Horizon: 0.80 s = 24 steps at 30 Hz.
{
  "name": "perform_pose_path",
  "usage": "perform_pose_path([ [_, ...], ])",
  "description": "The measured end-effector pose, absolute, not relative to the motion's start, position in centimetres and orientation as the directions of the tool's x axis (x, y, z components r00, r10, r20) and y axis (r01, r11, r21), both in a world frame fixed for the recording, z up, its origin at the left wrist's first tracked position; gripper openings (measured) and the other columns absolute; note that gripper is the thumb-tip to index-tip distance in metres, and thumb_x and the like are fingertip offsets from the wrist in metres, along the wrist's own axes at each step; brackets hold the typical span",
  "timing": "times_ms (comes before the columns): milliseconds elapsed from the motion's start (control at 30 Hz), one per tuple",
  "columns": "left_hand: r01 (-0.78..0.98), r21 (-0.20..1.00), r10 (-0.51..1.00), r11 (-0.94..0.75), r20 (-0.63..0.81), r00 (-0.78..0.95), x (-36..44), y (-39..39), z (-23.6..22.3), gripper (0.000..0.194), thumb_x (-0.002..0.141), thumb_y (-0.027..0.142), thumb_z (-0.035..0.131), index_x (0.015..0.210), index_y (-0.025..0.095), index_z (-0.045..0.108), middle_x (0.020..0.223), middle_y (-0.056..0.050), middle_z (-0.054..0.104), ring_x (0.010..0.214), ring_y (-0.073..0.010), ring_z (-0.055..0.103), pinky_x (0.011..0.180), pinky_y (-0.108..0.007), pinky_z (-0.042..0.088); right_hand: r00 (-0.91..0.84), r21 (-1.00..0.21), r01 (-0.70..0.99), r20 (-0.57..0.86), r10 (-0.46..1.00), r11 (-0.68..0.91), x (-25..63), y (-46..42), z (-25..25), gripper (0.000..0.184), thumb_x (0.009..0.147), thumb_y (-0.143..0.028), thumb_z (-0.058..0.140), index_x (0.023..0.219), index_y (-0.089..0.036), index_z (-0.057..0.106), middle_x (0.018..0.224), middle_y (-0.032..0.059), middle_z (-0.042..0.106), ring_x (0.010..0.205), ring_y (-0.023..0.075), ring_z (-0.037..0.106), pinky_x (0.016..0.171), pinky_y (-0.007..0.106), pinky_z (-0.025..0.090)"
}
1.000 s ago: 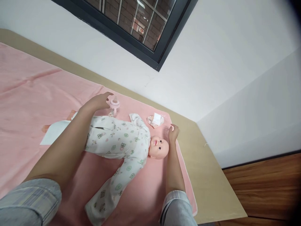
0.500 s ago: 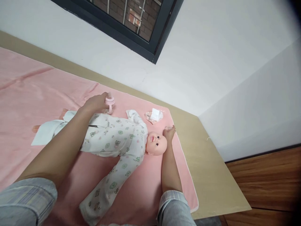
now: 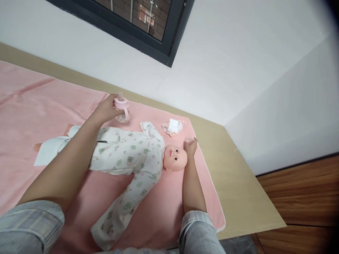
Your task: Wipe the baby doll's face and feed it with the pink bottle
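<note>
Beyond the doll's body, my left hand (image 3: 107, 109) is closed around a baby bottle (image 3: 122, 103) with a pink collar, pink handles and a clear teat. The bottle is upright, its lower part clear. Past the doll's head, my right hand (image 3: 191, 148) is closed on a small clear cap (image 3: 189, 140), partly hidden by the fingers. Between my arms a bald baby doll (image 3: 176, 158) lies on its back in a white patterned outfit (image 3: 129, 151). My left forearm crosses over its legs.
A pink blanket (image 3: 156, 208) covers much of the board (image 3: 230, 183) beneath. Near the doll's head lies a clear plastic packet (image 3: 165, 127) with a white piece (image 3: 173, 125) on it. A white wall and dark-framed window (image 3: 166, 53) stand behind.
My left hand has raised the bottle slightly and moved it away from the doll, showing more of its clear body. My right hand stays beside the doll's head. The view has shifted slightly.
</note>
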<state>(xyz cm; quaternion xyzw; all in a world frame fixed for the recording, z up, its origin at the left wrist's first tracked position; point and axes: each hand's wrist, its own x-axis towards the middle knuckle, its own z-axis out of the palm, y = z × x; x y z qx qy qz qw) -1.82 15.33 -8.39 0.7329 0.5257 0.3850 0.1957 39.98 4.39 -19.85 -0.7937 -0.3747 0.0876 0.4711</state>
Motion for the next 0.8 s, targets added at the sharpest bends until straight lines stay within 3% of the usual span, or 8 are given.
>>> perform_pose_path([
  [133, 0.498, 0.735, 0.884, -0.459, 0.433, 0.175, 0.5, 12.8, -6.6, 0.067, 0.08, 0.027, 0.065, 0.14, 0.011, 0.04, 0.123, -0.01, 0.061, 0.106, -0.0223, 0.061, 0.094, -0.036, 0.05, 0.686, -0.888, 0.43, 0.205, 0.699, -0.162, 39.7, 4.6, -18.9, 0.081, 0.072, -0.034, 0.067, 0.144, -0.013, 0.036, 0.137, 0.0189, 0.051, 0.118, 0.0257, 0.057, 0.104, 0.04, 0.045],
  [233, 0.474, 0.7, 0.843, -0.533, 0.485, 0.232, 2.8, 10.7, -5.8, 0.061, 0.079, 0.027, 0.063, 0.136, 0.012, 0.046, 0.123, -0.009, 0.062, 0.11, -0.023, 0.061, 0.099, -0.035, 0.047, 0.627, -0.936, 0.35, 0.26, 0.734, 0.033, 38.8, 4.9, -16.8, 0.076, 0.068, -0.035, 0.071, 0.136, -0.016, 0.043, 0.136, 0.015, 0.053, 0.113, 0.0208, 0.058, 0.1, 0.037, 0.048],
  [467, 0.517, 0.577, 0.774, -0.633, 0.493, 0.398, 6.9, 6.2, -4.9, 0.06, 0.072, 0.026, 0.061, 0.131, 0.021, 0.048, 0.13, -0.005, 0.061, 0.116, -0.0287, 0.059, 0.094, -0.035, 0.048, 0.326, -0.851, 0.245, 0.523, 0.787, 0.465, 32.8, 2.2, -8.4, 0.076, 0.07, -0.04, 0.076, 0.135, -0.024, 0.04, 0.133, 0.0106, 0.053, 0.119, 0.0186, 0.058, 0.103, 0.036, 0.049],
  [633, 0.522, 0.487, 0.714, -0.7, 0.489, 0.502, 8.2, 4.2, -5.0, 0.049, 0.073, 0.023, 0.06, 0.121, 0.021, 0.054, 0.12, -0.003, 0.066, 0.105, -0.0275, 0.064, 0.081, -0.033, 0.049, 0.187, -0.79, 0.247, 0.607, 0.772, 0.561, 27.5, -1.3, -5.0, 0.071, 0.078, -0.042, 0.073, 0.138, -0.027, 0.037, 0.137, 0.0092, 0.05, 0.125, 0.0191, 0.055, 0.107, 0.038, 0.048],
  [800, 0.528, 0.4, 0.657, -0.749, 0.552, 0.514, 8.7, 3.4, -5.3, 0.047, 0.078, 0.025, 0.059, 0.125, 0.02, 0.053, 0.125, -0.006, 0.063, 0.111, -0.0283, 0.061, 0.095, -0.037, 0.046, 0.08, -0.767, 0.366, 0.59, 0.804, 0.526, 25.8, -2.0, -5.3, 0.067, 0.078, -0.044, 0.073, 0.136, -0.027, 0.043, 0.139, 0.0083, 0.05, 0.128, 0.0204, 0.052, 0.109, 0.039, 0.046],
])
